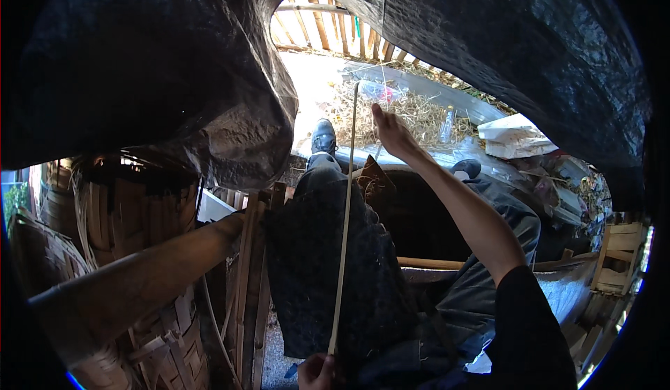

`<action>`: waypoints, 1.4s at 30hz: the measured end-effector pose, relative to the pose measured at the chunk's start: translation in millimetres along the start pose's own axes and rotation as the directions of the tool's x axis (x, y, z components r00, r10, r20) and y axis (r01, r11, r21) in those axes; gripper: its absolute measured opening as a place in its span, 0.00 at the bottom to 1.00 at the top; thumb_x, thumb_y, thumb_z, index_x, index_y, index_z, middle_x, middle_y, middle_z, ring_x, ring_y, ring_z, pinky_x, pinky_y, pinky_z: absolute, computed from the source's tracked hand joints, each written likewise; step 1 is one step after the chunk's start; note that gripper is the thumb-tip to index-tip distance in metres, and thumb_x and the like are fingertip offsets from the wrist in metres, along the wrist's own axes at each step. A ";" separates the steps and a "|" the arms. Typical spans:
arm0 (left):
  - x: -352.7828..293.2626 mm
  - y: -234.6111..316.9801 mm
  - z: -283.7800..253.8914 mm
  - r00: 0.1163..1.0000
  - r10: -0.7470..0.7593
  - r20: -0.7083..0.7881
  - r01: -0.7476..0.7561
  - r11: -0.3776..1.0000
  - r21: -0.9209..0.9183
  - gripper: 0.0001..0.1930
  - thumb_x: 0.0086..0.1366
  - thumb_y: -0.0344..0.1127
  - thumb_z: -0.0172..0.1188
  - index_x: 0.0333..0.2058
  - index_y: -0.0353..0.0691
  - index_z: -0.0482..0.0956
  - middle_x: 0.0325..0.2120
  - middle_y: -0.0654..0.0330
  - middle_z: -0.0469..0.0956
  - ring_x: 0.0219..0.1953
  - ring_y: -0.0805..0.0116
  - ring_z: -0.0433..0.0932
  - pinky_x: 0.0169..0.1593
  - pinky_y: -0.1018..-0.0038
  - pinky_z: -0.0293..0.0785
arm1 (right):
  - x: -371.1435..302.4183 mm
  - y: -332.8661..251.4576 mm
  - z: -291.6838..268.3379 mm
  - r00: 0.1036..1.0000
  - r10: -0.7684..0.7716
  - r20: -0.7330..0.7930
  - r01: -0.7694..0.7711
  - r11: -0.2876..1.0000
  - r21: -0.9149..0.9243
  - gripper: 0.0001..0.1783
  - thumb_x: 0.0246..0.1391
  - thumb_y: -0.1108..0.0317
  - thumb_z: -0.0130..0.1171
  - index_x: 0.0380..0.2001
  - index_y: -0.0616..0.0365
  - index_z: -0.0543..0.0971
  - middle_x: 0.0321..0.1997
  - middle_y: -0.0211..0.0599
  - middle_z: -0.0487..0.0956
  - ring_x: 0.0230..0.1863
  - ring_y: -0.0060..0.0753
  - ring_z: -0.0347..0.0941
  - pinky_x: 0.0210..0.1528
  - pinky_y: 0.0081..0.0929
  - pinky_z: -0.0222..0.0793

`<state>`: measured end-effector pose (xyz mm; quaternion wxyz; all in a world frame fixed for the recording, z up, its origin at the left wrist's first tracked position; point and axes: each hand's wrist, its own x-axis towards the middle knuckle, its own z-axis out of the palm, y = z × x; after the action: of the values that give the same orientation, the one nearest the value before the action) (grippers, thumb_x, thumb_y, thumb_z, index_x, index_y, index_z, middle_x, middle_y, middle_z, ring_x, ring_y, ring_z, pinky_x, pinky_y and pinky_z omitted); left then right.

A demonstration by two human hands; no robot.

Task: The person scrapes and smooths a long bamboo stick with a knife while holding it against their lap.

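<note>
A long, thin, pale strip (343, 250), apparently split bamboo, runs from the lower edge up past my legs, its far tip slightly bent. My left hand (317, 372) is closed round its near end at the bottom of the view. Stretched forward, my right hand (396, 135) is just right of the strip's far part, apart from it. Its fingers are partly curled, and anything between them is too small to make out. Dark cloth (328, 278) covers my left thigh under the strip. Beside that knee stands a brown, pointed piece (375, 179).
Dark plastic sheeting (488, 34) hangs low overhead and at left. A thick bamboo pole (146, 278) slants in from the left, near woven baskets (174, 341). Shavings (412, 114), a clear bottle (447, 124) and a white sack (515, 137) lie beyond my feet.
</note>
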<state>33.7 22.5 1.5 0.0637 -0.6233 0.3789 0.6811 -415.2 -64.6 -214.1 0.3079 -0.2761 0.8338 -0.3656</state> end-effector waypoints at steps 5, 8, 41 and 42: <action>-6.1 15.0 5.2 0.965 0.261 -0.009 -0.241 0.902 0.359 0.14 0.66 0.43 0.53 0.32 0.36 0.75 0.18 0.62 0.73 0.16 0.74 0.70 0.20 0.79 0.64 | -123.6 0.7 -15.8 0.990 0.044 0.135 -0.081 0.956 0.283 0.35 0.64 0.39 0.25 0.18 0.59 0.61 0.13 0.31 0.60 0.19 0.27 0.62 0.27 0.33 0.62; 13.5 19.7 9.9 0.945 0.321 0.068 -0.309 0.798 0.517 0.17 0.69 0.41 0.47 0.31 0.33 0.77 0.19 0.59 0.75 0.16 0.71 0.71 0.22 0.75 0.68 | -196.2 -3.8 -38.5 0.962 0.190 0.196 -0.265 0.823 0.503 0.32 0.65 0.41 0.28 0.20 0.57 0.62 0.14 0.25 0.59 0.19 0.15 0.57 0.24 0.21 0.58; 35.2 -7.1 -14.7 0.708 -0.166 0.687 0.515 0.787 -0.341 0.23 0.71 0.56 0.34 0.29 0.44 0.66 0.09 0.72 0.53 0.07 0.83 0.46 0.12 0.84 0.43 | -266.0 -50.3 21.8 0.924 -0.289 0.253 0.340 0.921 -0.189 0.30 0.63 0.50 0.43 0.15 0.63 0.70 0.12 0.52 0.70 0.16 0.55 0.70 0.19 0.44 0.64; 32.8 -17.0 -19.9 0.612 -0.092 0.786 0.624 0.667 -0.408 0.23 0.71 0.56 0.35 0.29 0.44 0.65 0.08 0.72 0.53 0.06 0.83 0.46 0.12 0.84 0.42 | -259.5 -48.1 20.3 0.939 -0.290 0.183 0.326 0.922 -0.208 0.30 0.63 0.50 0.43 0.15 0.63 0.70 0.12 0.52 0.70 0.16 0.55 0.70 0.20 0.44 0.64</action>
<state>52.1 10.0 -34.1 0.1295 -0.3585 -0.0814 0.9209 -218.6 76.5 -106.8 0.2727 -0.4649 0.7920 -0.2868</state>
